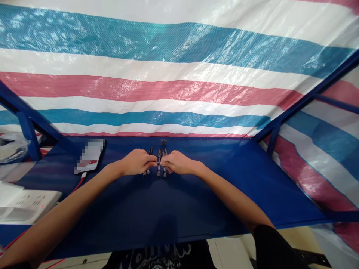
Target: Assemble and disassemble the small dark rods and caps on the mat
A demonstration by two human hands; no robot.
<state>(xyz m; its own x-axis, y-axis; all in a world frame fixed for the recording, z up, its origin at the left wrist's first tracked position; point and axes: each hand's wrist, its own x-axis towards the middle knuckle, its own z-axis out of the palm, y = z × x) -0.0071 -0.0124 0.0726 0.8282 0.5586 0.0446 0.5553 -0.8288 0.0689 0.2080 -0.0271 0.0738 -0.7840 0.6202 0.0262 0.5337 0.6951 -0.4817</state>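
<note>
My left hand (137, 162) and my right hand (179, 162) meet almost fingertip to fingertip over the middle of the blue table. Both have thumb and forefinger pinched together; whatever is between them is too small to make out. Under and around the fingers lie several slim dark metal parts (159, 173), lined up lengthwise away from me. Part of the left group (148, 172) is covered by my left hand, and my right hand hides some on the other side. Two small dark pieces (163, 142) sit just beyond, near the back edge.
On the left a phone (91, 155) lies with a red cable (80, 184) plugged in. Nearer me is a white power strip (42, 201). A striped plastic sheet (168, 89) rises behind the blue table (134, 209), with blue frame bars (297, 102) at the sides.
</note>
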